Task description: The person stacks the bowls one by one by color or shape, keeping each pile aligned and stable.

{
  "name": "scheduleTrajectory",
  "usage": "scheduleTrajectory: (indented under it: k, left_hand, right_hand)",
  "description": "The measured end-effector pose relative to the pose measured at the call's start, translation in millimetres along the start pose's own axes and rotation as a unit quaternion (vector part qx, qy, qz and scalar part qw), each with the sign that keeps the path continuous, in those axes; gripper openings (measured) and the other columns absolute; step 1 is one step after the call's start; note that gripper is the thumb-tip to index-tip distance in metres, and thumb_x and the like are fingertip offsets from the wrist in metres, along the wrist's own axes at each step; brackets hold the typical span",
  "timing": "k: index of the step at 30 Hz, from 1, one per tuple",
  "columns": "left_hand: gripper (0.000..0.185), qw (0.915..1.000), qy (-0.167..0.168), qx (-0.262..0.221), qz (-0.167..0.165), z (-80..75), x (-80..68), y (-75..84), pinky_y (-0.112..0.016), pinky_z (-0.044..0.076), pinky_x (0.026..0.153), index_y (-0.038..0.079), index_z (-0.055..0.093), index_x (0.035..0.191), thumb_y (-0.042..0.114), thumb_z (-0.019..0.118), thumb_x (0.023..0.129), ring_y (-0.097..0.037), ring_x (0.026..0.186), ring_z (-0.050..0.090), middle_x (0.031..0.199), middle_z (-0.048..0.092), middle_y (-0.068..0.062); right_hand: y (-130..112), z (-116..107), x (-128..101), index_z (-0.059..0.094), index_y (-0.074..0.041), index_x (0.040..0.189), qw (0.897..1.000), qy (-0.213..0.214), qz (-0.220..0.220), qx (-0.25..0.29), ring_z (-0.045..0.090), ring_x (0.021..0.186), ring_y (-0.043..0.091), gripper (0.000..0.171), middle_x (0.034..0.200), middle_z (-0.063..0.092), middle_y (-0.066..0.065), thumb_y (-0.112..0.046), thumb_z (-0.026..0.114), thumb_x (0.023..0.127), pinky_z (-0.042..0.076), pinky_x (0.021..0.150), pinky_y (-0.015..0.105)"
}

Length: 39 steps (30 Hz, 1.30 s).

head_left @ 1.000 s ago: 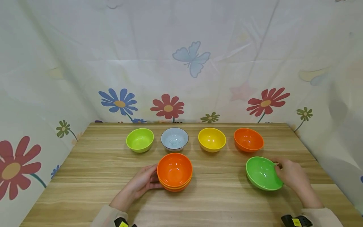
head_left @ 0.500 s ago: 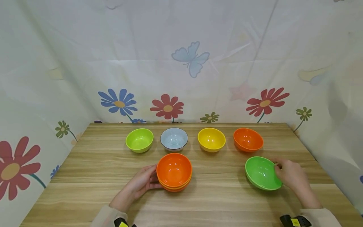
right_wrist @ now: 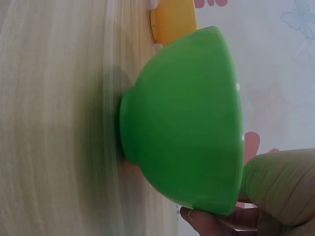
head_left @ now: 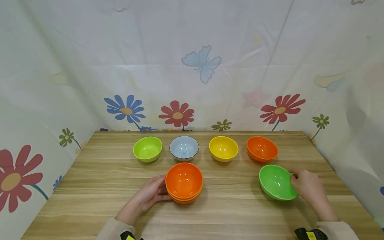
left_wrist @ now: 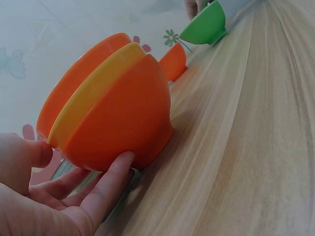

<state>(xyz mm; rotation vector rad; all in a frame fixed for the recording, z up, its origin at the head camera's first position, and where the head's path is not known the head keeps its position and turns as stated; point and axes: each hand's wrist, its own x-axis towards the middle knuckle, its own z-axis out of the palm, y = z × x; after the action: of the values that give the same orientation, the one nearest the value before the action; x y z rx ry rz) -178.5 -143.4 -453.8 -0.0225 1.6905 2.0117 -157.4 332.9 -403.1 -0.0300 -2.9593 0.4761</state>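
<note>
Three nested bowls, the orange stack (head_left: 184, 182), are cupped by the left hand (head_left: 147, 196); the green bowl (head_left: 277, 182), tilted, is pinched at its rim by the right hand (head_left: 307, 186). Both seem light, rigid and smooth; rims look like the best hold.

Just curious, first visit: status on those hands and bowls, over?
Left hand holds orange bowl stack. Right hand grips tilted green bowl. Nothing between them.

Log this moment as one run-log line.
left hand: holds orange bowl stack | right hand: grips green bowl rim, tilted | back row: four bowls
</note>
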Motion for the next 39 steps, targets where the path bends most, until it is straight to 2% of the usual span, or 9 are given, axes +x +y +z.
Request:
scheduleTrajectory:
  k: [10, 16, 26, 34, 39]
  left_hand:
    - [0.058, 1.0000, -0.004, -0.004, -0.001, -1.0, 0.7, -0.5, -0.045, 0.051, 0.084, -0.004, 0.037, 0.136, 0.038, 0.043, 0.096, -0.022, 0.096, 0.062, 0.128, 0.053, -0.018]
    - [0.058, 1.0000, -0.003, -0.003, -0.001, -1.4, 0.7, -0.2, -0.045, 0.051, 0.084, -0.004, 0.038, 0.135, 0.038, 0.044, 0.096, -0.022, 0.097, 0.062, 0.127, 0.054, -0.018]
    - [0.055, 1.0000, 0.002, 0.000, 0.003, -0.4, 0.3, -0.6, -0.044, 0.052, 0.083, -0.004, 0.039, 0.135, 0.036, 0.043, 0.097, -0.021, 0.095, 0.062, 0.125, 0.055, -0.017]
    - [0.057, 1.0000, -0.001, 0.000, 0.002, -1.2, 0.2, -0.8, -0.044, 0.051, 0.084, -0.004, 0.038, 0.135, 0.038, 0.043, 0.096, -0.022, 0.096, 0.062, 0.127, 0.054, -0.018]
    - [0.057, 1.0000, -0.005, -0.001, -0.001, -2.4, 0.7, -1.1, -0.044, 0.051, 0.084, -0.003, 0.037, 0.136, 0.038, 0.043, 0.096, -0.022, 0.097, 0.061, 0.128, 0.053, -0.018]
  right_hand:
    - [-14.5, -1.9, 4.8, 0.062, 0.010, 0.107, 1.000, 0.008, -0.009, -0.008, 0.041, 0.050, 0.018, 0.032, 0.074, 0.061, 0.019, -0.005, 0.047, 0.082, 0.029, 0.043, 0.028]
    - [-22.3, -3.9, 10.1, 0.063, 0.009, 0.106, 1.000, 0.001, -0.005, -0.001, 0.043, 0.052, 0.019, 0.030, 0.074, 0.060, 0.018, -0.004, 0.048, 0.083, 0.031, 0.043, 0.028]
    - [-32.9, -5.9, 19.6, 0.064, 0.008, 0.104, 0.999, 0.027, -0.041, -0.003, 0.043, 0.052, 0.019, 0.028, 0.075, 0.062, 0.020, -0.003, 0.051, 0.081, 0.031, 0.043, 0.028]
    - [-48.2, -7.4, 26.9, 0.065, 0.008, 0.091, 0.997, 0.034, -0.071, -0.004, 0.042, 0.049, 0.017, 0.019, 0.066, 0.057, 0.012, 0.000, 0.052, 0.081, 0.033, 0.043, 0.026]
    - [-60.4, -7.4, 32.5, 0.066, 0.010, 0.093, 0.995, 0.036, -0.087, -0.016, 0.041, 0.048, 0.016, 0.021, 0.067, 0.059, 0.013, 0.000, 0.053, 0.080, 0.033, 0.042, 0.025]
